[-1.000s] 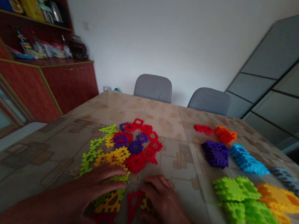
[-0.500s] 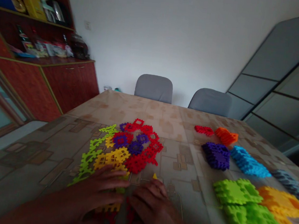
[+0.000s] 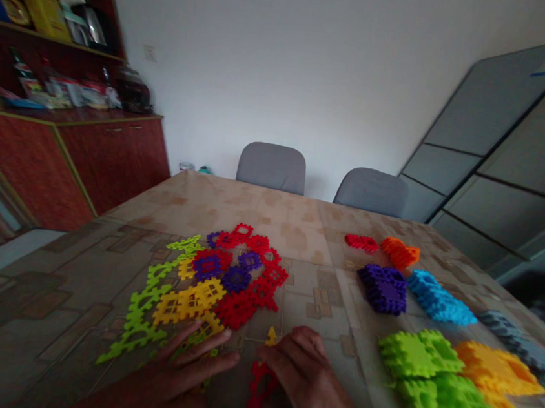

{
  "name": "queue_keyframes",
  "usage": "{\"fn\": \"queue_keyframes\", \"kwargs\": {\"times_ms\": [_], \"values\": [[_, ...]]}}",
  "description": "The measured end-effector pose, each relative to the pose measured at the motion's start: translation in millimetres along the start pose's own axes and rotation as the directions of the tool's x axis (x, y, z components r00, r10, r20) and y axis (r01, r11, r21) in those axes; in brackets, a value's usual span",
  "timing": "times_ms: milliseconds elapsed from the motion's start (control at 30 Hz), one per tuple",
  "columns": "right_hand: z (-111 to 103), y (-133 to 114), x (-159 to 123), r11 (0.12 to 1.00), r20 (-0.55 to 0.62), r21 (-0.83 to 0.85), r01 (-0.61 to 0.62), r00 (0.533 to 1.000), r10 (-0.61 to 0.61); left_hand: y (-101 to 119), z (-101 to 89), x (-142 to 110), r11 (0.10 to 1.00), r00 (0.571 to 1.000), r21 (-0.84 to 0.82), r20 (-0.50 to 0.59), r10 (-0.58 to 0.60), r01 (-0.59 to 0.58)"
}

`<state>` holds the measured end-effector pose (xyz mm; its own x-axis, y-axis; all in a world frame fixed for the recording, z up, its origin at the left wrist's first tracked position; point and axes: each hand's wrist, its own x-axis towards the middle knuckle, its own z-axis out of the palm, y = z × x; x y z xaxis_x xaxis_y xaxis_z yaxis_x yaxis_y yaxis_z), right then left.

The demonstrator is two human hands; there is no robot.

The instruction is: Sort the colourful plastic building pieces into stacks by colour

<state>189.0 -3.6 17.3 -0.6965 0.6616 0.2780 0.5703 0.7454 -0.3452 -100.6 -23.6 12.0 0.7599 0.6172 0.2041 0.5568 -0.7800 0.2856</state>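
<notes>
On the table lies a flat figure of interlocking plastic tiles with notched edges, joined in red (image 3: 237, 309), purple (image 3: 236, 279), yellow (image 3: 189, 302) and lime green (image 3: 141, 320). My left hand (image 3: 177, 372) rests over its near end, fingers spread, covering some of the tiles. To the right of it, my right hand (image 3: 305, 379) is closed with bent fingers on a small yellow tile (image 3: 271, 337), whose tip sticks out past the fingertips. Under and beside these fingers is a red notched tile (image 3: 260, 384); whether the two are joined is hidden.
Sorted stacks of tiles stand on the right: lime green (image 3: 422, 356), yellow-orange (image 3: 499, 367), purple (image 3: 384, 288), light blue (image 3: 440, 298), grey (image 3: 521, 340), orange (image 3: 400, 251) and red (image 3: 361, 242). Two grey chairs (image 3: 272, 168) stand behind the table (image 3: 295, 213).
The right hand's yellow tile has turned so that its tip points away from me. Both hands stay low near the figure's close end. The view has shifted slightly to the right.
</notes>
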Motion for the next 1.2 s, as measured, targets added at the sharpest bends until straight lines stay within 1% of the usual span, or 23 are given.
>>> {"fn": "queue_keyframes", "kwargs": {"times_ms": [67,133,233,333,400,467,533,600,667,700,800,900,1067,1200], "values": [[-15.7,2.5,-0.5,0.998,-0.010,0.036,-0.055,0.998,0.056,3.2,7.9,5.2,0.998,0.999,0.034,0.006,0.045,-0.046],[-26.0,5.3,-1.6,0.994,-0.039,0.069,-0.085,0.995,0.087,5.6,20.6,9.1,0.995,0.998,0.082,-0.030,0.059,-0.056],[-30.3,8.7,-5.2,0.992,-0.090,0.089,-0.087,0.991,0.095,11.4,40.0,17.3,0.987,0.998,0.160,-0.063,0.030,-0.020],[-28.7,10.7,-10.2,0.989,-0.123,0.118,-0.092,0.987,0.107,20.6,46.8,30.9,0.988,0.999,0.150,-0.038,-0.033,0.038],[-27.9,11.2,-12.9,0.983,-0.112,0.147,-0.114,0.985,0.131,23.6,42.3,38.9,0.993,0.998,0.097,-0.015,-0.066,0.067],[-27.0,10.6,-14.5,0.978,-0.096,0.165,-0.127,0.985,0.145,19.3,33.1,41.2,0.994,0.995,0.048,-0.001,-0.095,0.095],[-24.0,8.1,-15.0,0.977,-0.077,0.172,-0.127,0.987,0.142,7.1,22.1,36.1,0.992,0.993,0.021,0.010,-0.121,0.121],[-16.9,3.1,-14.7,0.977,-0.044,0.174,-0.120,0.991,0.129,-10.0,12.3,26.7,0.992,0.992,-0.001,0.021,-0.128,0.128],[-5.4,-3.5,-13.9,0.980,-0.015,0.167,-0.105,0.994,0.109,-26.4,5.6,18.4,0.994,0.994,-0.023,0.033,-0.108,0.109],[1.7,-6.7,-13.4,0.984,-0.019,0.156,-0.086,0.996,0.090,-32.9,3.7,16.0,0.995,0.995,-0.033,0.034,-0.092,0.093],[23.7,-13.5,-11.7,0.994,-0.097,0.104,0.019,0.995,-0.009,-41.9,3.1,15.6,0.998,0.999,-0.050,0.025,-0.044,0.045],[38.4,-15.8,-10.3,0.994,-0.153,0.057,0.098,0.984,-0.088,-40.5,6.6,18.4,0.998,0.999,-0.048,0.024,-0.027,0.028],[44.6,-14.3,-9.3,0.992,-0.142,0.040,0.121,0.983,-0.114,-43.3,8.6,15.7,0.998,0.999,-0.060,-0.010,-0.034,0.034],[51.2,-11.5,-8.3,0.990,-0.115,-0.015,0.141,0.983,-0.142,-49.8,1.8,17.9,0.996,0.992,-0.041,-0.095,-0.080,0.077]]}}
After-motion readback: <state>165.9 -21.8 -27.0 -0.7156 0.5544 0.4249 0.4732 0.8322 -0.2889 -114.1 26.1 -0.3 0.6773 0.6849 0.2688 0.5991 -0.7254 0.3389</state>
